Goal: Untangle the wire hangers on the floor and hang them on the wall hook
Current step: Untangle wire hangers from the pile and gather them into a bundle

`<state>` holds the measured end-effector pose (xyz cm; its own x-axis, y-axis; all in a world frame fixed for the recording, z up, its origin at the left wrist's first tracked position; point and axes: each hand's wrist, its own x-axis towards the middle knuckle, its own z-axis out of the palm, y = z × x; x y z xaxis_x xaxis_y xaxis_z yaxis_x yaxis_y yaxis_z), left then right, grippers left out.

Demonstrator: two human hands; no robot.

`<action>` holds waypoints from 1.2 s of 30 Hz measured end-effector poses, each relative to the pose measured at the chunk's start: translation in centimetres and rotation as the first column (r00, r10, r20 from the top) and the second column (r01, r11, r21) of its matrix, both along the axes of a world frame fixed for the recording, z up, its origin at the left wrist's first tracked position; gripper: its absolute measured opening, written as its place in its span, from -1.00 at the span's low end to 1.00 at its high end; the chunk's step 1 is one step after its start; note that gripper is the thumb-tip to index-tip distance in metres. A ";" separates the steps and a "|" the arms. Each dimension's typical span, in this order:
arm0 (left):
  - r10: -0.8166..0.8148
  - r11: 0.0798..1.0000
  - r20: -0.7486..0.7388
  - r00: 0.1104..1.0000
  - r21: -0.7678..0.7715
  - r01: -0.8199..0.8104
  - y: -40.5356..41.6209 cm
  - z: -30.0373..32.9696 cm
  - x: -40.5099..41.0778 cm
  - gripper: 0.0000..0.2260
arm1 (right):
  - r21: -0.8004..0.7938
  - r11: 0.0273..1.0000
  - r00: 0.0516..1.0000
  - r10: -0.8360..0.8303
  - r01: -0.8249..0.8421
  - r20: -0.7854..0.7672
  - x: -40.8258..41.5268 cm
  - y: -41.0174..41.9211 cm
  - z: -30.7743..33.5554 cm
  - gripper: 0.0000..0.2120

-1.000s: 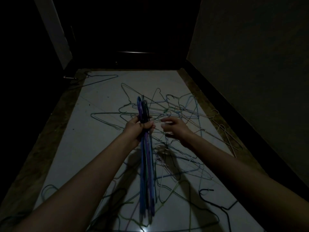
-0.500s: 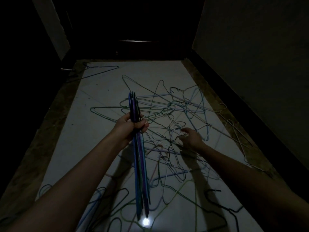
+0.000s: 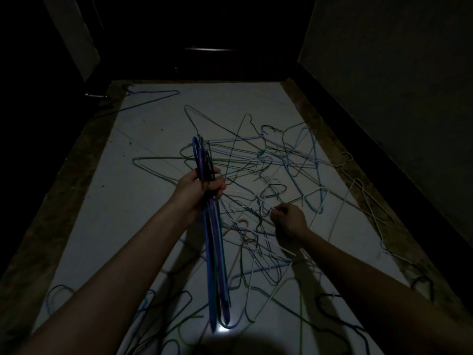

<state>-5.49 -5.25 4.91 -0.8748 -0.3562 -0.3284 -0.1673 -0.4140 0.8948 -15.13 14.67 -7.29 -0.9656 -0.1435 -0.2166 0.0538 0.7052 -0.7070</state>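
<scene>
My left hand (image 3: 198, 188) grips a bundle of several blue, purple and green wire hangers (image 3: 215, 252) near their hooks; the bundle hangs down edge-on above the floor. A tangle of thin wire hangers (image 3: 276, 175) in pale blue, white, green and dark colours sprawls over the white floor. My right hand (image 3: 289, 217) is low at the tangle's near side, its fingers curled and pinching a white wire hanger (image 3: 261, 201) in the pile. No wall hook shows in this dim view.
White floor tiles (image 3: 128, 201) are bordered by brown stone strips. A dark door (image 3: 204, 47) closes the far end, and a wall (image 3: 396, 73) with dark skirting runs along the right. A lone dark hanger (image 3: 153, 94) lies far left; more loose hangers (image 3: 332, 311) lie near my feet.
My right hand dropped from beside the left hand down and right into the tangle and took hold of a white wire. The left hand kept its bundle, drifting slightly left.
</scene>
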 end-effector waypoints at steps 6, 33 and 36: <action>0.016 0.999 -0.017 1.000 0.039 -0.015 -0.5 0.9 0.1 -0.84 | 0.093 0.995 0.997 -0.038 0.044 -0.068 -0.1 1.0 1.6 -0.83; 0.005 1.000 0.032 0.999 0.012 -0.005 1.2 4.1 1.3 -0.82 | 0.218 0.930 0.945 -0.253 0.297 -0.207 0.6 6.3 3.8 -0.88; -0.006 1.000 0.019 1.000 0.024 0.005 1.2 3.9 1.1 -0.82 | 0.291 0.920 0.951 -0.196 0.263 -0.241 1.2 6.9 4.7 -0.86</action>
<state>-4.35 -4.07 8.82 -0.8701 -0.3435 -0.3534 -0.1866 -0.4339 0.8814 -13.97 21.55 -2.63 -0.9914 0.1305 -0.0100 0.1203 0.8783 -0.4627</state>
